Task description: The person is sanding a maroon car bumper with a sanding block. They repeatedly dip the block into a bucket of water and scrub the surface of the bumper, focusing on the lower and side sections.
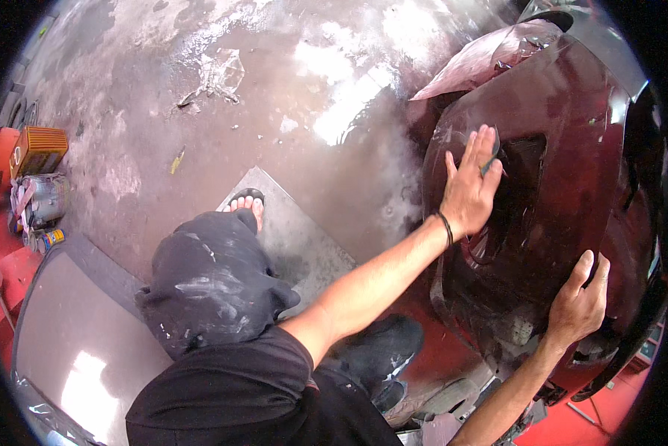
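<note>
A dark red, glossy car body panel (572, 141) fills the right side, with a dark recessed area near its middle. Stretched over the panel, my left hand (469, 189) lies with its fingers fairly flat, pressing a small grey-green piece (495, 147) that looks like sandpaper. Most of that piece is hidden under the fingers. Closer to me, my right hand (581, 301) rests on the panel with two digits extended and apart; its other fingers are partly hidden. I see nothing held in it.
Pinkish sheeting (490, 56) covers part beyond the panel. A grey board (297, 230) lies under my sandalled foot. At left stand a loose grey panel (74, 320), an orange-yellow box (38, 152), a metal can (46, 199). Crumpled clear plastic (219, 74) lies on the stained floor.
</note>
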A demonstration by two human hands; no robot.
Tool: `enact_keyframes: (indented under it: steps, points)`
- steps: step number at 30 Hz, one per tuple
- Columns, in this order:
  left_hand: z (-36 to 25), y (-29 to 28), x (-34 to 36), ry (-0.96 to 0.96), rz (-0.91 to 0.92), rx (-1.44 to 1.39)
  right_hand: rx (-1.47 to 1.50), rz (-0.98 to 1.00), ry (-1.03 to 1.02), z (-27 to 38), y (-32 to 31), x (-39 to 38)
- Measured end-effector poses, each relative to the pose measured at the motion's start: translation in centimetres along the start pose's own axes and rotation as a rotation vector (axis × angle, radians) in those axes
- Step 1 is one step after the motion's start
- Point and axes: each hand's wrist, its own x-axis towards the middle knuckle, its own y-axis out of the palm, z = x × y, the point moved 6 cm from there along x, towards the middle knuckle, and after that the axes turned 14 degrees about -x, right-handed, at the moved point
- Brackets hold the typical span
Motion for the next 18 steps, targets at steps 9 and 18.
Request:
enact_keyframes:
  steps: [9, 18]
  points:
    - [3.5, -2.3, 3.3, -0.063, 0.017, -0.007, 0.043, -0.014, 0.002, 0.9, -0.4, 0.5]
    - [4.2, -5.5, 4.4, -0.107, 0.125, 0.054, 0.009, 0.019, 0.026, -0.4, 3.6, 0.7]
